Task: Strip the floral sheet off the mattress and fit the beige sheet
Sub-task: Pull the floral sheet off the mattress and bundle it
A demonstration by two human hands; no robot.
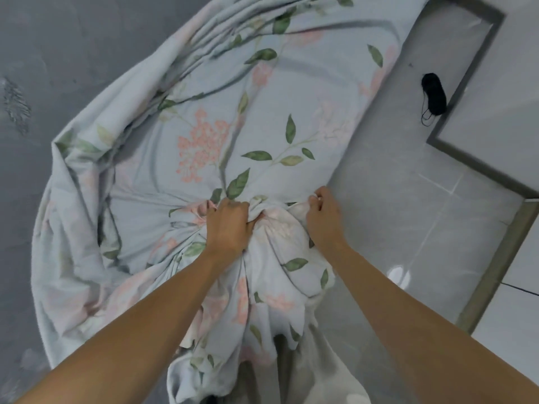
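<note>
The floral sheet (pixel 221 135), pale blue with pink blossoms and green leaves, lies loose and bunched across the grey mattress (pixel 43 68). Its near end is gathered into thick folds that hang down toward me. My left hand (pixel 229 225) grips a fistful of that gathered cloth at the centre. Just to its right, my right hand (pixel 322 217) pinches another fold of the same sheet, fingers curled round the pale underside. No beige sheet is in view.
Glossy grey floor tiles (pixel 393 228) run along the right of the mattress. A small black object with a thin loop (pixel 433 93) lies on the floor at the upper right, beside a dark-edged border strip (pixel 478 170).
</note>
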